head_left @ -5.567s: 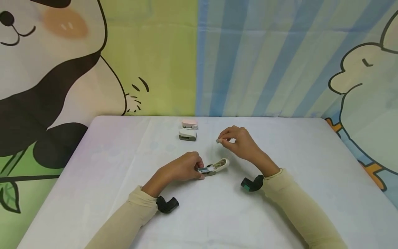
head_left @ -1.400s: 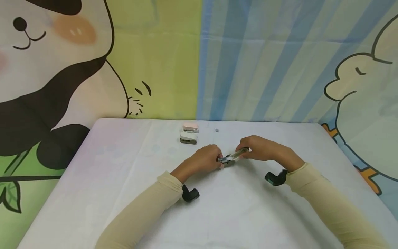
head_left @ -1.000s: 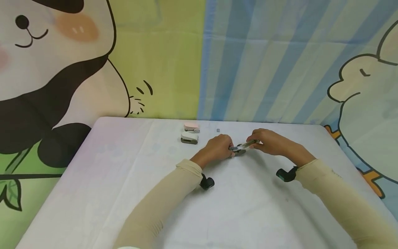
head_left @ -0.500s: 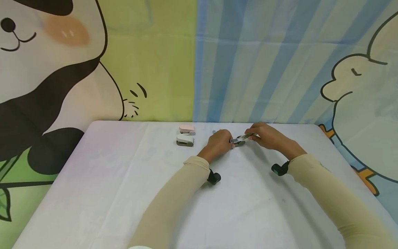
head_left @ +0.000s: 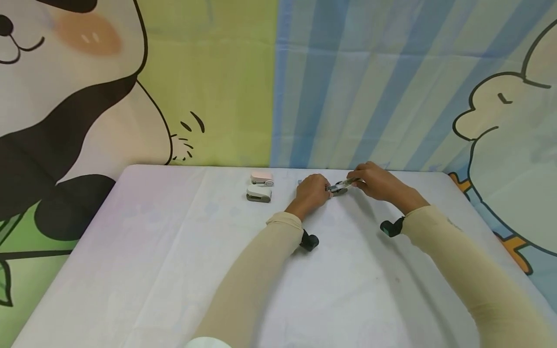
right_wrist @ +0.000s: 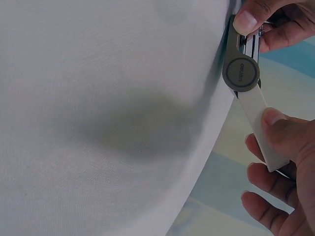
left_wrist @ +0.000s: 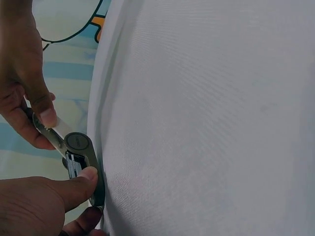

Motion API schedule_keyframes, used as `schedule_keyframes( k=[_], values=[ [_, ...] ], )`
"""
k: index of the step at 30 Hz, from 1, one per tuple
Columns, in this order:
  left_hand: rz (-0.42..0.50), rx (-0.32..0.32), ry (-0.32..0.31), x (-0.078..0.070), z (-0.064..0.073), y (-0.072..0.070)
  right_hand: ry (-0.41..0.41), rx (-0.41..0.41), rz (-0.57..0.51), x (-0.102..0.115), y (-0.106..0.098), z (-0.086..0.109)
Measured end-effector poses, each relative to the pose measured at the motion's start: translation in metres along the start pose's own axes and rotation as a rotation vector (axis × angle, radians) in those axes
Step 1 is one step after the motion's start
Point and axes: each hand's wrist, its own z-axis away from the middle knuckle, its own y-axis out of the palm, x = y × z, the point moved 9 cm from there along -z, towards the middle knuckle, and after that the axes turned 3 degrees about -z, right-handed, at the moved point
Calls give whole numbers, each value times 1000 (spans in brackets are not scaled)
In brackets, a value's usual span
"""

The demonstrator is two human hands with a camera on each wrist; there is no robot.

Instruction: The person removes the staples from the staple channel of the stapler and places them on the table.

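A small stapler (head_left: 338,188) is swung wide apart between both hands at the far side of the table. Its grey base and round pivot (right_wrist: 241,73) show in the right wrist view, with the white top (right_wrist: 257,110) angled away. My left hand (head_left: 312,191) pinches the base, the thumb on the metal staple channel (left_wrist: 75,163). The white top is held by my right hand (head_left: 377,182), thumb on one side and fingers on the other. Just behind my left hand lies a small grey piece (head_left: 299,181), like a strip of staples, partly hidden.
Left of the hands, a white stapler (head_left: 258,194) and a pink stapler (head_left: 261,179) stand close together on the white-covered table (head_left: 183,251). The table's back edge runs close behind the hands, and a printed cloth (head_left: 217,87) hangs behind it.
Earlier my right hand pinched the small grey piece, which then lay at the back of the table. That hand took the stapler's top. Both hands have carried the stapler back and right.
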Motion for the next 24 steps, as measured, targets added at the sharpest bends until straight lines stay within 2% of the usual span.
schedule_keyframes(
  k=[8,15,17,22,24],
  values=[
    [40,33,-19,3,0,5,108,47,-150,-17,13,-1],
    [60,68,-7,6,2,1,139,35,-168,-18,11,-2],
    [51,84,-9,8,4,-1,151,-13,-175,-17,7,-2],
    [15,95,-3,12,9,-11,161,-285,-233,-10,-15,-1],
    [14,83,11,15,11,-17,150,-352,-260,-4,-20,-2]
  ],
)
